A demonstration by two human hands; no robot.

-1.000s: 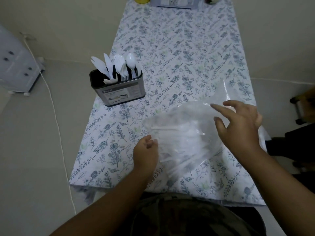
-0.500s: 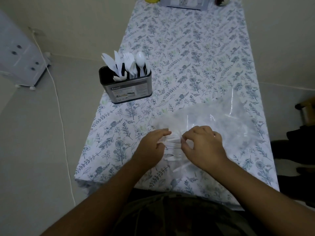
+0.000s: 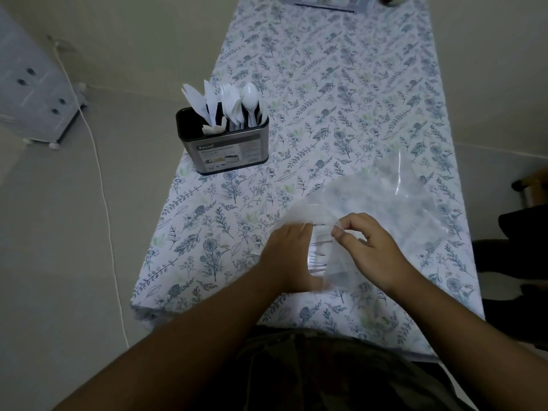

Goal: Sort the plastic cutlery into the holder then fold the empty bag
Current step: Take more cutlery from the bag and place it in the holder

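Observation:
A clear plastic bag [image 3: 382, 200] lies on the near right of the floral tablecloth, its mouth toward me. White plastic cutlery [image 3: 318, 259] shows inside it between my hands. My left hand [image 3: 289, 256] grips the bag's near left edge, fingers curled into the plastic. My right hand [image 3: 370, 247] pinches the bag's opening edge just beside it, thumb and fingers together. A dark metal holder [image 3: 228, 149] stands upright to the left, with white knives, forks and spoons [image 3: 228, 105] sticking out of it.
The table [image 3: 341, 84] is long and narrow, covered by a floral cloth. Boxes and small items [image 3: 326, 0] sit at its far end. A white cable [image 3: 100, 179] runs along the floor on the left, near a white drawer unit [image 3: 32, 84]. Dark objects stand on the right.
My right hand came in from the bag's right side to its mouth, beside my left hand. Both hands now hold the opening edge. The view shifted slightly.

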